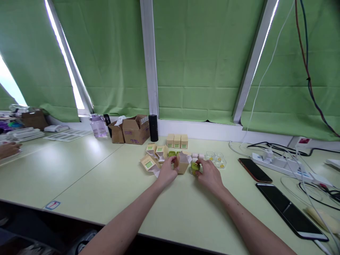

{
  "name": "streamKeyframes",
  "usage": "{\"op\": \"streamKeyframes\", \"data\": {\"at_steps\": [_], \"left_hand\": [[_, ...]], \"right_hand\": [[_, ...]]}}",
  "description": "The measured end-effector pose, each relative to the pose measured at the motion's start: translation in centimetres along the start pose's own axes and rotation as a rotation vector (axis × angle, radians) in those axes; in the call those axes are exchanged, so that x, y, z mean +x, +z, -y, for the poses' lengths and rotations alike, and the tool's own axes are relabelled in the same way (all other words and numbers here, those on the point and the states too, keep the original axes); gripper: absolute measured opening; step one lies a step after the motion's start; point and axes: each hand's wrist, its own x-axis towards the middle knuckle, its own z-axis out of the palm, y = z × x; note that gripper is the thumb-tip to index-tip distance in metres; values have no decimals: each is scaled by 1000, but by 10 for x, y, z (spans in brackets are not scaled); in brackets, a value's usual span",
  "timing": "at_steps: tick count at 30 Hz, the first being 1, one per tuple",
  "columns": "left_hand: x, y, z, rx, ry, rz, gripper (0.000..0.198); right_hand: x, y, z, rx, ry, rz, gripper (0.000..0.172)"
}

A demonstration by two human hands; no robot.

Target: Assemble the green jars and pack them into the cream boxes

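Note:
My left hand (168, 171) grips the edge of a small kraft-paper box (183, 163) whose flaps stand raised. Just right of it, my right hand (209, 174) has its fingers closed round a small jar with a green top (195, 167). Left of the hands lie several opened boxes, one with a green label (149, 164). A green item (172, 153) shows partly behind my left hand. Pale pink pieces (198, 156) and a clear plastic tray (218, 159) with yellow spots lie behind my right hand.
Closed small boxes (177, 141) stand in a row at the back. A black cylinder (153, 128), cardboard carton (135, 130) and purple bottle (98, 126) line the wall. Phones (255, 170), a power strip (281, 165) and cables occupy the right. Another person's hand (10, 149) is at far left.

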Motion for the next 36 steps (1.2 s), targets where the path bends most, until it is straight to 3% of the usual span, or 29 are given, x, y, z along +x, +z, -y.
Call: {"op": "streamKeyframes", "data": {"at_steps": [7, 11, 18, 20, 26, 32, 36], "left_hand": [[-9, -3, -11, 83, 83, 73, 50], [-13, -7, -25, 53, 110, 31, 59], [-15, -11, -41, -16, 326, -51, 17], [-15, -10, -41, 2, 324, -40, 7], [-12, -4, -37, -16, 269, -27, 24], [-11, -4, -35, -64, 189, -31, 22], [-10, -6, -31, -151, 135, -9, 36]], "right_hand": [[2, -2, -3, -43, 21, 0, 32], [1, -1, -3, -65, 31, 3, 33], [0, -2, -1, -76, 14, 4, 27], [0, -2, -1, -74, 9, 0, 26], [1, 0, -3, -75, 3, 10, 28], [2, 2, -5, -47, 0, 19, 27], [2, 2, -7, 15, -10, -37, 31]]}}
